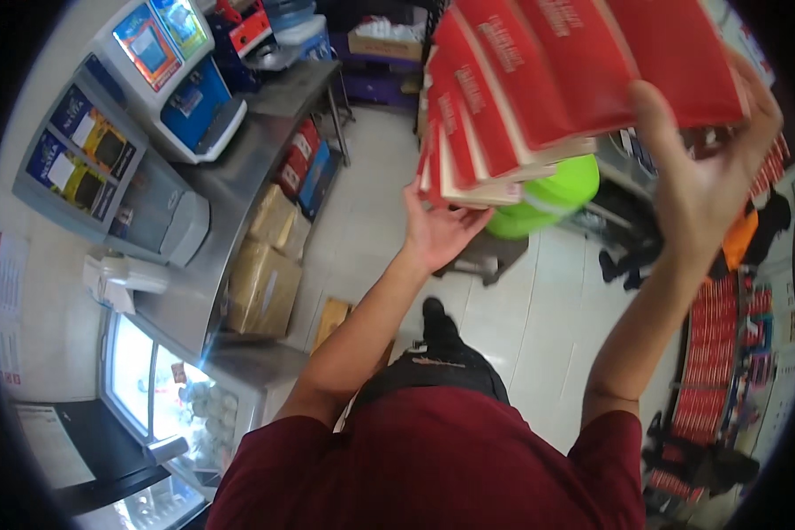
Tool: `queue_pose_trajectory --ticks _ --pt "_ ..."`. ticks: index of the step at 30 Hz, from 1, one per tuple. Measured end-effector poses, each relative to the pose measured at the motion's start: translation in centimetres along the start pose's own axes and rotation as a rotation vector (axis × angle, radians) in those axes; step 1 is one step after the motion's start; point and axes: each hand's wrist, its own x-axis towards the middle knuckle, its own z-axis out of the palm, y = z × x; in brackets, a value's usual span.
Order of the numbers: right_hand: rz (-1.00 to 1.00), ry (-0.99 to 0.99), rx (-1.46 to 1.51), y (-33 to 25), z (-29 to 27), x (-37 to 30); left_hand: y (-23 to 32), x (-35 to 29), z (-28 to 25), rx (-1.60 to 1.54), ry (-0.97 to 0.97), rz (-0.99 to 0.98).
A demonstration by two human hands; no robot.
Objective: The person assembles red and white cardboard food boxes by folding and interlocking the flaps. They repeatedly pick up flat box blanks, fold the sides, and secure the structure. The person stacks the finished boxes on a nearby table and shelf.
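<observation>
I hold a fanned stack of flat red boxes with pale edges up in front of me, near the top of the view. My left hand supports the stack from below at its left end, palm up. My right hand grips the right end, thumb over the front of the top box. Both my forearms reach up from my dark red shirt.
A steel counter runs along the left with drink dispensers on it and cardboard boxes beneath. A glass-door cooler stands at lower left. A green round object sits behind the stack. Shelves of red packs line the right.
</observation>
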Motion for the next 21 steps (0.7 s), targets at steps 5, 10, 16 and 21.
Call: queue_pose_trajectory --ticks 5,10,16,21 --pt "-0.053 -0.015 0.171 9.0 14.3 3.4 9.4 6.7 -1.3 0.17 -0.022 0.336" --pt "0.162 -0.113 0.445 12.8 28.2 6.6 18.6 7.9 -3.0 0.091 0.203 0.527" --pt "0.105 -0.066 0.469 17.7 40.1 13.4 30.3 15.0 -0.9 0.302 0.198 0.525" --pt "-0.074 0.087 0.418 23.8 50.2 21.8 43.6 26.3 2.9 0.422 0.071 0.541"
